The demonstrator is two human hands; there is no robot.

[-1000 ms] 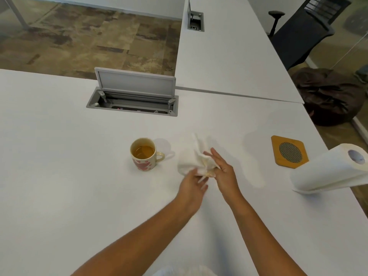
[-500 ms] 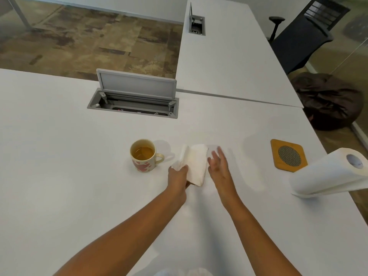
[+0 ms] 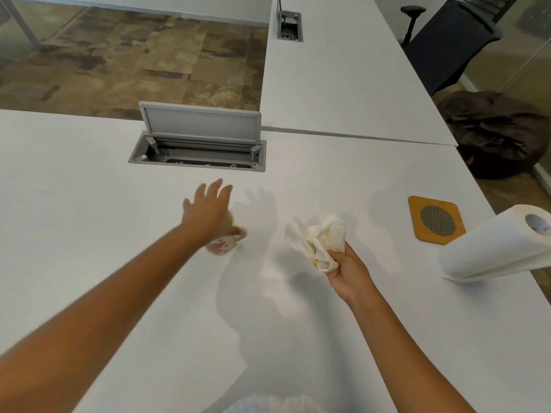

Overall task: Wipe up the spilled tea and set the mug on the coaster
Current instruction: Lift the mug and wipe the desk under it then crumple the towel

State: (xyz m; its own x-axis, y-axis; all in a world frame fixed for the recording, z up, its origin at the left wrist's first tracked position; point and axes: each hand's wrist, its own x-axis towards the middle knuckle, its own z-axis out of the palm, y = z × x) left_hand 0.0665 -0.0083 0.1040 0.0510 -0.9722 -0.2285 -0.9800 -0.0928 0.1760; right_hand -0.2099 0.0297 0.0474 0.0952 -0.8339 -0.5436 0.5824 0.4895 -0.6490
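The cream mug with red hearts stands on the white table, mostly hidden under my left hand. That hand hovers above the mug's rim with fingers spread and nothing in them. My right hand is lifted off the table and grips a crumpled, tea-stained paper towel. The wooden coaster with a dark mesh centre lies to the right, with nothing on it.
A paper towel roll lies on its side at the table's right edge, next to the coaster. An open grey cable hatch is set into the table beyond the mug. A black chair and dark beanbag stand at the far right.
The towel has passed from my left hand to my right, which lifted it off the table crumpled. My left hand let go and swung left over the mug.
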